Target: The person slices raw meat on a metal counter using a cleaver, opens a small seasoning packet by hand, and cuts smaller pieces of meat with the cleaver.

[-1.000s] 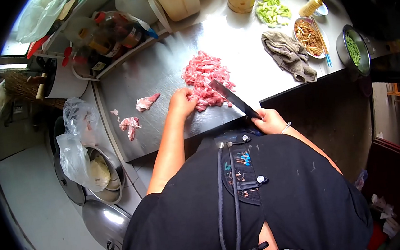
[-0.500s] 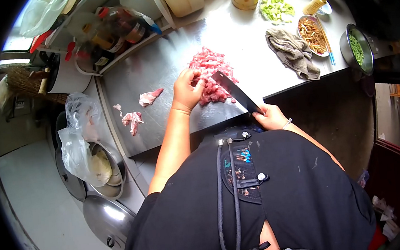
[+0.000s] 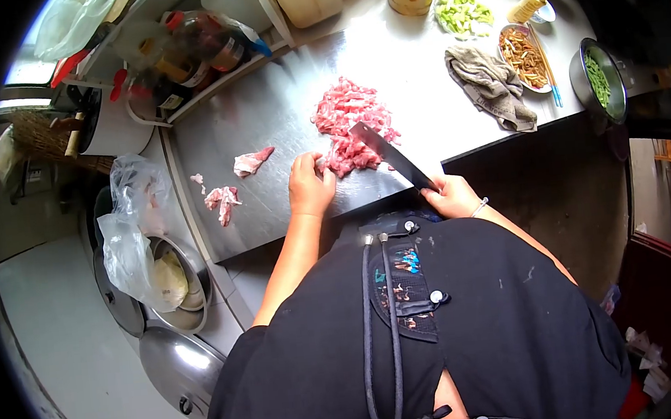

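Observation:
A heap of chopped raw meat (image 3: 352, 112) lies on the steel board (image 3: 284, 78). My right hand (image 3: 452, 197) is closed around the handle of a cleaver (image 3: 397, 160). The blade slants up and left, its far end over the right side of the heap. At the heap's lower left edge is my left hand (image 3: 311, 186), its curved fingers and thumb apart and no held piece visible. Left of it lie a larger meat piece (image 3: 254, 161) and some fatty scraps (image 3: 224, 203).
A grey cloth (image 3: 492, 88), a plate of brown shredded food (image 3: 523, 57) with chopsticks and a bowl of green beans (image 3: 598, 79) stand to the right. Bottles (image 3: 194, 54) fill a rack at upper left. A metal pot (image 3: 187, 290) sits at lower left.
My left hand has moved down and slightly left, from over the heap to its lower left edge. The cleaver has shifted slightly down and left, still in my right hand.

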`<state>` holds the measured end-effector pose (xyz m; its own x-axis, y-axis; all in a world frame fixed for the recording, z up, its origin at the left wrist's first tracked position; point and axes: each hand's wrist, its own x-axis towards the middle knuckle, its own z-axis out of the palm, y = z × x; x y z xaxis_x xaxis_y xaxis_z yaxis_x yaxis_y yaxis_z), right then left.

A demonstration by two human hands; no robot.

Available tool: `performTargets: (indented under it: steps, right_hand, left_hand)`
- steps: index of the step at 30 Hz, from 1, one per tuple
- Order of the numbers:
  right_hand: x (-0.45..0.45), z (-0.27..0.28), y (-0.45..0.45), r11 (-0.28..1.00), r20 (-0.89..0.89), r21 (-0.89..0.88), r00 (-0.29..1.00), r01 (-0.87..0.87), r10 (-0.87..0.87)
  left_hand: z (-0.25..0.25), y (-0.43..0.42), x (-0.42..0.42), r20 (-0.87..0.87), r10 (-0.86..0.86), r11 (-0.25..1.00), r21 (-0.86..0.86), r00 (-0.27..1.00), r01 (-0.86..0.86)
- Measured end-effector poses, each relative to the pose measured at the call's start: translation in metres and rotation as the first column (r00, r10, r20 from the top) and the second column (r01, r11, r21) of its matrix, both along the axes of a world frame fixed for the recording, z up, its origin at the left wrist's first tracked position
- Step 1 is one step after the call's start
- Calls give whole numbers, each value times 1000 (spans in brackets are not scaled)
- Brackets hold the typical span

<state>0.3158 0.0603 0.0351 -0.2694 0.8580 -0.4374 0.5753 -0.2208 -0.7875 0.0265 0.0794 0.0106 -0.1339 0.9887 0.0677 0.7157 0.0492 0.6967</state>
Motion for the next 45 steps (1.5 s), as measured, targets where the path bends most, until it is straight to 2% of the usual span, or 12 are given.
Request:
performTargets:
  steps: [2, 4, 6, 8, 12, 15, 19, 21, 34, 36, 39, 45]
  right_hand:
    - [-2, 5, 1, 999, 37, -8, 998, -45, 45]
    - [-7, 15, 3, 998, 34, -24, 998, -56, 57]
    - [-13, 28, 6, 997, 31, -40, 997, -66, 68]
    - [-18, 40, 9, 990, 77, -17, 987, -140, 141]
    - [-27, 39, 11, 971, 75, -38, 969, -235, 237]
    - [-35, 36, 12, 925, 204, 67, 913, -374, 354]
    - [-38, 29, 13, 912, 260, 86, 893, -400, 367]
    - [-39, 35, 16, 890, 329, 28, 845, -454, 421]
    - [-72, 31, 37, 878, 391, -107, 792, -466, 468]
    - [-86, 26, 41, 849, 453, -96, 737, -519, 502]
    - [-102, 28, 50, 854, 447, -105, 743, -509, 498]
    - [-98, 27, 45, 852, 446, -38, 754, -523, 482]
  left_hand:
    - [2, 5, 3, 45, 66, 998, -13, 997, -65]
    - [10, 9, 5, -61, -148, 969, 192, 987, 157]
    - [9, 5, 7, -47, -158, 980, 115, 986, 163]
    - [-9, 0, 5, -87, -166, 969, 171, 982, 178]
    - [-7, -10, 11, -114, -119, 967, 213, 986, 142]
    - [-3, -10, 17, -119, -105, 973, 192, 987, 127]
    - [-3, -9, 21, -128, -92, 977, 181, 987, 114]
    - [-4, -9, 22, -134, -97, 980, 162, 986, 118]
    - [-15, -7, 21, -190, -168, 969, 149, 967, 197]
    - [-14, -7, 21, -260, -205, 974, 36, 944, 222]
    - [-9, -10, 29, -242, -221, 975, -45, 945, 216]
    - [-17, -13, 28, -216, -175, 978, 75, 961, 195]
